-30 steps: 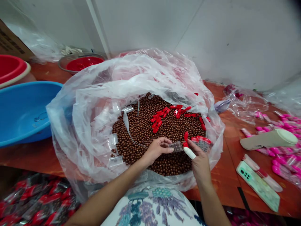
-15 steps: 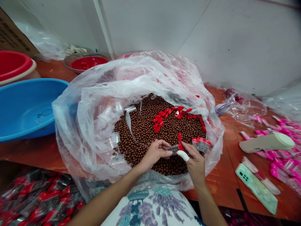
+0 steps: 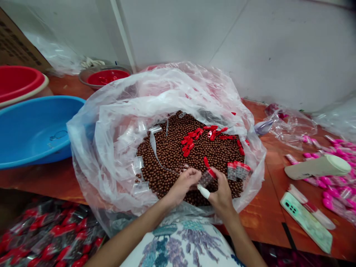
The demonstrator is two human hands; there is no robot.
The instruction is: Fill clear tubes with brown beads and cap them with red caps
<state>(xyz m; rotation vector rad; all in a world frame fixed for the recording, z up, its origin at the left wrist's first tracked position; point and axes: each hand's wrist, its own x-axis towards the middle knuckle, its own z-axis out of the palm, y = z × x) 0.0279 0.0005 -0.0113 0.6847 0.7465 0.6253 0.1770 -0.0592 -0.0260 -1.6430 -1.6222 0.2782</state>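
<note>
1. We see our left hand (image 3: 182,183) curled over the brown beads (image 3: 172,155) in the clear plastic bag (image 3: 111,122); its fingertips seem to touch the small clear container (image 3: 206,178), though blur hides the grip.
2. Our right hand (image 3: 221,193), a white cot on the thumb, pinches that red-capped container just above the beads; loose red caps (image 3: 191,141) lie beyond.
</note>
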